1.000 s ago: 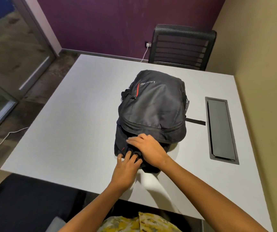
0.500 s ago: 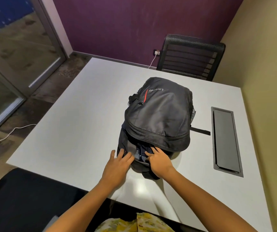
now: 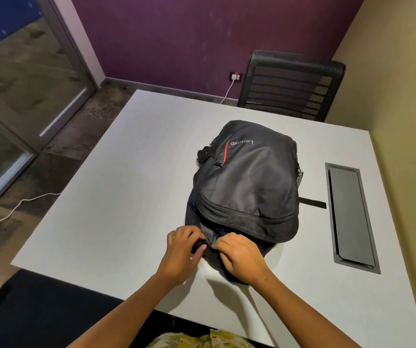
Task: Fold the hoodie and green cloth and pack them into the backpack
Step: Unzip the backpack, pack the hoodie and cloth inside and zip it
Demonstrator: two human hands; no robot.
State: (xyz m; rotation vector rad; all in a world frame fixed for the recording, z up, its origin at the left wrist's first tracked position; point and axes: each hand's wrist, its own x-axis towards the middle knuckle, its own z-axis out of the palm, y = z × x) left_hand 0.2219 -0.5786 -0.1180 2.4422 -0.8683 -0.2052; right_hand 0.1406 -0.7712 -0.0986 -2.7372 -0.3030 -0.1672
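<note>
Backpack (image 3: 248, 182) flat mid-table (image 3: 116, 187), stuffed, clothes unseen; left hand (image 3: 183, 249) and right hand (image 3: 239, 254) pinch its near opening, likely closing; next needs zipper drawn along.

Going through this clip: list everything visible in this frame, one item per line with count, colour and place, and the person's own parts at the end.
backpack: one, black with a red stripe and a Lenovo logo, lying flat mid-table, opening toward the person
dark cloth: one, navy, showing inside the backpack opening; which garment it is cannot be told
table: one, white, fills the middle of the view
cable tray lid: one, dark grey, set into the table right of the backpack
office chair: one, black mesh, behind the table's far edge
wall socket: one, on the purple wall, white plug in it
white cable: one, on the floor at left
left hand: pinching the backpack's near edge
right hand: gripping the same edge beside it
</note>
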